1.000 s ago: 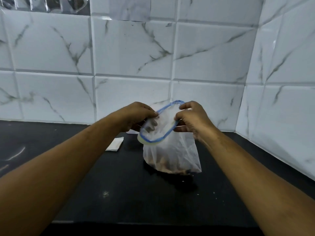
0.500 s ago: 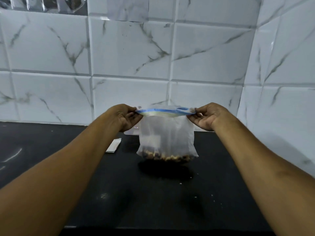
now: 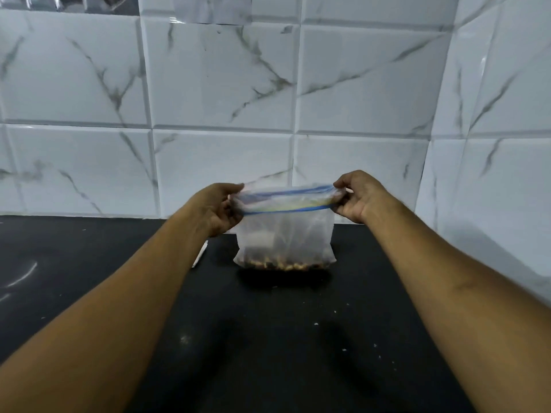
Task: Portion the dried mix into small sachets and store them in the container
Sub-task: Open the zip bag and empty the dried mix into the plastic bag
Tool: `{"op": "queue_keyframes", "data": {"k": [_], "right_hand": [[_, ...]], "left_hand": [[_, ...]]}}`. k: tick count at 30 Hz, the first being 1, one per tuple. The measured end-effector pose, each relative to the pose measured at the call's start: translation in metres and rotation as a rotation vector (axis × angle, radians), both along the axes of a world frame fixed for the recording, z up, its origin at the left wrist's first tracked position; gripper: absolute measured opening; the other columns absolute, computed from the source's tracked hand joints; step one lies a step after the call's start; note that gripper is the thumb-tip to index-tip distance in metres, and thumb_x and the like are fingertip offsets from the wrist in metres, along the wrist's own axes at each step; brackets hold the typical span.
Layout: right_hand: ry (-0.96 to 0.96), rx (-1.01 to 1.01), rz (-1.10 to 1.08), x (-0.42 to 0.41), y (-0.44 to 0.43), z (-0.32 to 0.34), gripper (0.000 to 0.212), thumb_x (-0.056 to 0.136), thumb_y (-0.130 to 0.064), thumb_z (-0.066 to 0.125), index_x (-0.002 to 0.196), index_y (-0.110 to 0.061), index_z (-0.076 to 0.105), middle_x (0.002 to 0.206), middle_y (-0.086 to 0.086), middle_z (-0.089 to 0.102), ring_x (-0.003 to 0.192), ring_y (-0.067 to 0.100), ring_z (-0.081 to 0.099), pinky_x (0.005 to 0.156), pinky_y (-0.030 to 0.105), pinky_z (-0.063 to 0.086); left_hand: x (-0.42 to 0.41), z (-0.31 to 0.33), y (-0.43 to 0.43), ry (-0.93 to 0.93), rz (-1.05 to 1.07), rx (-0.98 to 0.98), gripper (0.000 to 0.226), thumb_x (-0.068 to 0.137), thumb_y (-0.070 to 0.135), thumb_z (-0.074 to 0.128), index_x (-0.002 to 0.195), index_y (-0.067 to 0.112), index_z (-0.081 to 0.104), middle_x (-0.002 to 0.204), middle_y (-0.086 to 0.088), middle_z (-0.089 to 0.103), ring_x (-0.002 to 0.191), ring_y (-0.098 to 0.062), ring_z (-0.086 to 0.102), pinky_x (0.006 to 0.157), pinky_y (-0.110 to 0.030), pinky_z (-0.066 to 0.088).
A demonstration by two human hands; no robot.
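Observation:
A clear zip bag (image 3: 286, 234) with a blue and yellow zip strip hangs upright just above the black counter (image 3: 268, 338). Brown dried mix (image 3: 283, 265) lies in its bottom. My left hand (image 3: 219, 208) pinches the left end of the zip strip. My right hand (image 3: 356, 198) pinches the right end. The strip is stretched taut between both hands, its two lips slightly apart. A small white sachet (image 3: 200, 254) lies on the counter, mostly hidden behind my left forearm.
White marble-pattern tiled walls (image 3: 223, 114) close off the back and the right side, meeting in a corner at the right. Small pale crumbs dot the counter near its front.
One second ago the bag mouth gaped open and the bag slumped on the counter. My hands have moved apart, pulling the zip strip straight and level, and the bag now hangs upright.

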State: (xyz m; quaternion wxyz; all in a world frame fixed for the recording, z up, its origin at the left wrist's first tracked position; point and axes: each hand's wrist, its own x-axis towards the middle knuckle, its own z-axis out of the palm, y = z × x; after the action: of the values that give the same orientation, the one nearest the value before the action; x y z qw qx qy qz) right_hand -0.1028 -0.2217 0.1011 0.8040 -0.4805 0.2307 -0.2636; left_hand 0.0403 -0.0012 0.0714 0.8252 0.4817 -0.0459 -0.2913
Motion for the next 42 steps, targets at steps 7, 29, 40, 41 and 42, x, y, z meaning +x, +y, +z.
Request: {"op": "queue_keyframes", "data": {"k": [7, 29, 40, 41, 42], "right_hand": [[0.283, -0.712, -0.181, -0.007, -0.024, -0.020, 0.016, 0.090, -0.022, 0.075, 0.090, -0.012, 0.062, 0.096, 0.009, 0.061, 0.089, 0.026, 0.060, 0.088, 0.050, 0.059], [0.323, -0.524, 0.175, -0.022, 0.060, -0.041, 0.031, 0.107, -0.017, 0.049, 0.126, 0.005, 0.057, 0.109, 0.021, 0.071, 0.079, 0.031, 0.077, 0.054, 0.037, 0.062], [0.211, -0.141, 0.139, 0.002, 0.061, -0.059, 0.025, 0.097, -0.020, 0.072, 0.115, -0.008, 0.061, 0.107, 0.018, 0.070, 0.089, 0.031, 0.071, 0.067, 0.044, 0.062], [0.215, -0.120, 0.144, 0.003, 0.061, -0.060, 0.024, 0.096, -0.022, 0.073, 0.111, -0.009, 0.059, 0.103, 0.017, 0.069, 0.086, 0.031, 0.071, 0.065, 0.044, 0.061], [0.215, -0.103, 0.140, 0.004, 0.061, -0.059, 0.022, 0.096, -0.021, 0.073, 0.109, -0.010, 0.058, 0.099, 0.016, 0.068, 0.082, 0.031, 0.070, 0.063, 0.043, 0.060]], "left_hand": [[-0.007, -0.002, 0.019, -0.702, 0.007, 0.700, 0.022, 0.098, 0.031, 0.068, 0.103, 0.010, 0.070, 0.096, -0.009, 0.071, 0.079, -0.024, 0.068, 0.065, -0.032, 0.058], [-0.038, 0.010, -0.033, -1.117, -0.271, 0.820, 0.017, 0.100, 0.024, 0.067, 0.089, 0.016, 0.078, 0.090, -0.003, 0.073, 0.081, -0.017, 0.066, 0.077, -0.037, 0.057], [-0.038, -0.008, -0.046, -0.343, -0.224, 0.380, 0.029, 0.106, 0.023, 0.056, 0.116, -0.001, 0.067, 0.112, -0.019, 0.071, 0.092, -0.028, 0.069, 0.072, -0.036, 0.063], [-0.038, -0.010, -0.047, -0.341, -0.234, 0.380, 0.031, 0.104, 0.026, 0.059, 0.115, -0.001, 0.068, 0.112, -0.019, 0.073, 0.095, -0.031, 0.070, 0.078, -0.040, 0.062], [-0.040, -0.010, -0.047, -0.338, -0.246, 0.371, 0.032, 0.103, 0.028, 0.061, 0.114, -0.002, 0.069, 0.109, -0.020, 0.074, 0.094, -0.033, 0.072, 0.079, -0.042, 0.062]]}}
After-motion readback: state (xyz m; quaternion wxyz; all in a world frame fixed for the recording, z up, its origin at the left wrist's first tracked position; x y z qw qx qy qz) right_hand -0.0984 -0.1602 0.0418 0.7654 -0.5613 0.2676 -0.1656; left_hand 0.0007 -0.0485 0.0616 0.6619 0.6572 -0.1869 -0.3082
